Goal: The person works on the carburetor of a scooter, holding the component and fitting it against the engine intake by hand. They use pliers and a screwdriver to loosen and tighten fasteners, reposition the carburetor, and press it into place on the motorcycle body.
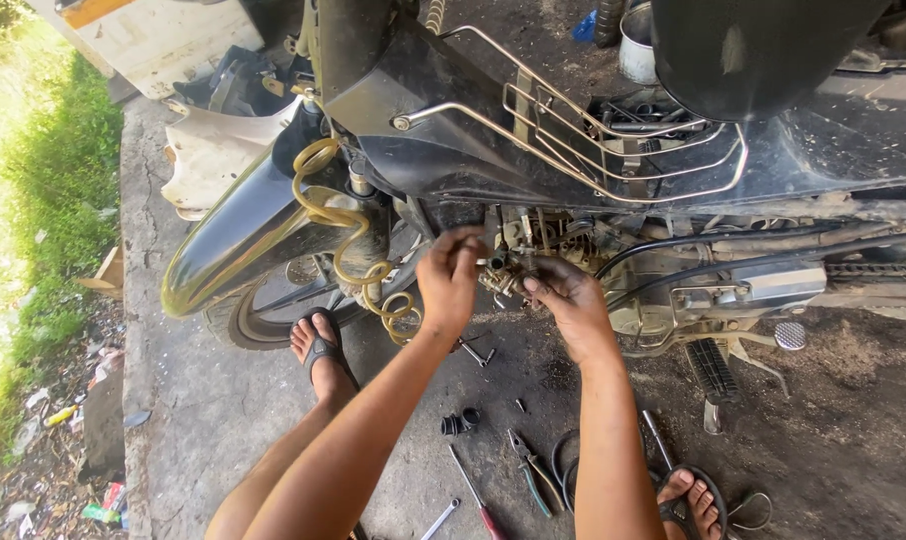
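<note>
Carburetor sits between your hands, left hand pinching its left side, right hand gripping it from the right.

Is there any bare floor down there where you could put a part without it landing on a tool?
Yes: the concrete left of the sandalled foot, toward the grass. Also the dirt right of the footpeg. It is crowded between the forearms: pliers, screwdriver, wrench.
</note>
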